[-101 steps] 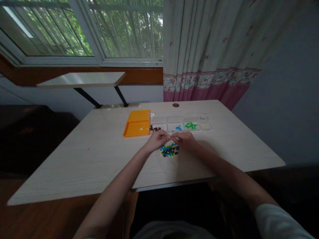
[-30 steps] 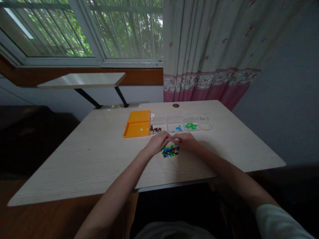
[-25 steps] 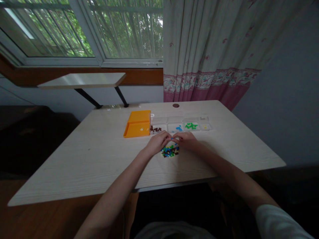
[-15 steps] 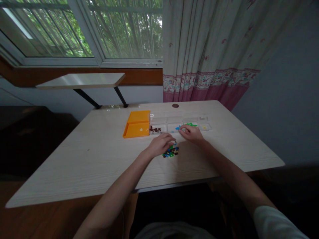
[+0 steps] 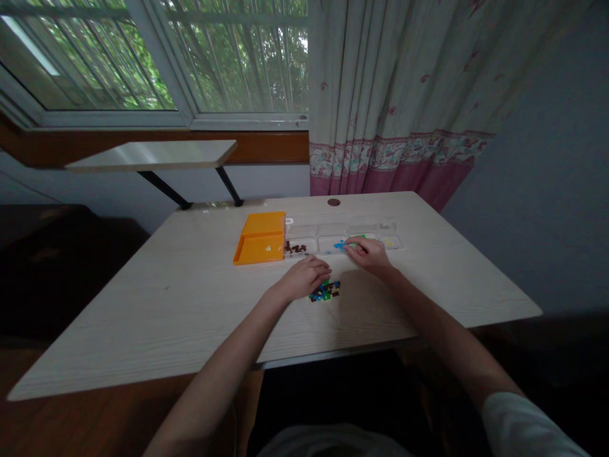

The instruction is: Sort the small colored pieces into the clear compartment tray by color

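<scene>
My left hand (image 5: pixel 306 278) rests by a pile of small mixed pieces (image 5: pixel 325 291), like tiny building bricks, in brown, blue, green and pale colours. Its fingers are curled together; anything between them is hidden. Over the clear compartment trays (image 5: pixel 311 244), my right hand (image 5: pixel 368 254) has thumb and fingers pinched beside the blue pieces (image 5: pixel 339 245). What that pinch holds is too small to make out. Brown pieces (image 5: pixel 295 248) lie in the left compartment. Green pieces (image 5: pixel 363 237) show partly behind my right hand, and a yellow piece (image 5: pixel 390 244) lies in the compartment at the right.
An orange two-part case (image 5: pixel 261 249) lies open to the left of the trays, with small pale pieces in it. A raised shelf (image 5: pixel 157 155) on black legs stands at the back left of the wooden table (image 5: pixel 190 304). Behind it are a window and a curtain (image 5: pixel 371 146).
My left hand's fingers have closed near the pile, and the dark piece by them no longer shows. My right hand remains over the trays, shifted slightly, with more blue showing at its fingertips.
</scene>
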{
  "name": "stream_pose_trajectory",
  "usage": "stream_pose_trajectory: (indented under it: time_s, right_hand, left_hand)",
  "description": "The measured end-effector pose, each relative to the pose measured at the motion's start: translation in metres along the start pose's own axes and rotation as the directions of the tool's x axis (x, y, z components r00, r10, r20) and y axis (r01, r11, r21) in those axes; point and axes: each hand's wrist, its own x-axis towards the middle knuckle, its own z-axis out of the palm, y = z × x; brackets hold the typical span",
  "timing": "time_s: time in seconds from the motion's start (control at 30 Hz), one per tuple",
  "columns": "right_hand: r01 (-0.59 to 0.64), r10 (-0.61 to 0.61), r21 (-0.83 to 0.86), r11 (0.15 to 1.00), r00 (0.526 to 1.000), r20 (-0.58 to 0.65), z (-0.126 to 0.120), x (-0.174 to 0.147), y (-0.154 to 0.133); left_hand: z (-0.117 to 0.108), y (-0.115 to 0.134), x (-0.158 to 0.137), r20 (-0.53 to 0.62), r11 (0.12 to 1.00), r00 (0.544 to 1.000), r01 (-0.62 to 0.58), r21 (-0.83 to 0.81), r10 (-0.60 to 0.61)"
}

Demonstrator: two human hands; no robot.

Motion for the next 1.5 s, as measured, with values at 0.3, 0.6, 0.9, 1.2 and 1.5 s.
stream_pose_trajectory:
  time_s: [0.3, 0.6, 0.9, 1.2, 1.5]
  right_hand:
    - [0.009, -0.009, -0.006, 1.0, 1.0, -0.001, 0.0, 0.0, 0.001]
    - [-0.038, 0.038, -0.044, 0.998, 0.999, 0.005, 0.003, 0.0, 0.005]
    - [-0.246, 0.26, -0.159, 0.956, 0.963, 0.073, 0.014, 0.0, 0.016]
    - [-0.239, 0.259, -0.147, 0.96, 0.956, 0.137, 0.013, 0.001, 0.012]
    - [0.08, -0.075, -0.011, 0.997, 0.963, 0.257, 0.027, -0.011, -0.014]
  left_hand:
    - [0.001, -0.011, -0.002, 0.003, 0.999, 1.0, 0.031, -0.012, -0.031]
    - [0.001, -0.013, -0.003, 0.001, 0.999, 0.999, 0.033, 0.008, -0.033]
    - [0.0, -0.013, -0.003, -0.156, 0.981, 0.977, 0.123, -0.151, -0.147]
    - [0.008, -0.008, 0.006, -0.135, 0.65, 0.861, 0.259, -0.714, -0.491]
    - [0.007, -0.007, 0.009, -0.139, 0.481, 0.815, 0.185, -0.857, -0.562]
